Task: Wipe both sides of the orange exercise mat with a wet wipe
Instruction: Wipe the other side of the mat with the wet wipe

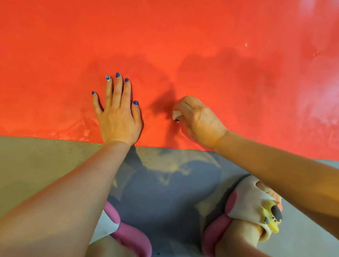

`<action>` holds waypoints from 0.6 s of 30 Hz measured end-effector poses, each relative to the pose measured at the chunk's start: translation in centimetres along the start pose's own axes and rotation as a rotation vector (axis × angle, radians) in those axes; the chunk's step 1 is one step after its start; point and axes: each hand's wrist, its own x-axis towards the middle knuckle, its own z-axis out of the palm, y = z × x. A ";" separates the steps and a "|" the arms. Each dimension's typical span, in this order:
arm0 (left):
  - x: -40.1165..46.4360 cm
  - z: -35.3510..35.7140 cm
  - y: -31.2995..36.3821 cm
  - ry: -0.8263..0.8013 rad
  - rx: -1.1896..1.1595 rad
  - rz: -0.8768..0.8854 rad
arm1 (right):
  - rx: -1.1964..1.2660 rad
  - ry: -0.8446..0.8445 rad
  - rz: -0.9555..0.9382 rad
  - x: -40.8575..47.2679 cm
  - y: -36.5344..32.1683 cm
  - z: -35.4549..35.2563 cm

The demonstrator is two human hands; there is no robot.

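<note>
Pink slippers (130, 238) sit at the bottom of the frame on the grey floor (164, 196). Above, the orange exercise mat (180, 30) fills the upper half. The left hand (118, 115) presses flat, fingers straight; the right hand (195, 115) curls around a bunched wet wipe (176, 114) at centre. So small a wad could miss patches, and damp streaks at right may dry unevenly.
</note>
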 end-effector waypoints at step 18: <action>0.0 -0.2 -0.1 -0.014 0.018 -0.001 | 0.045 -0.119 -0.002 1.3 -3.2 2.2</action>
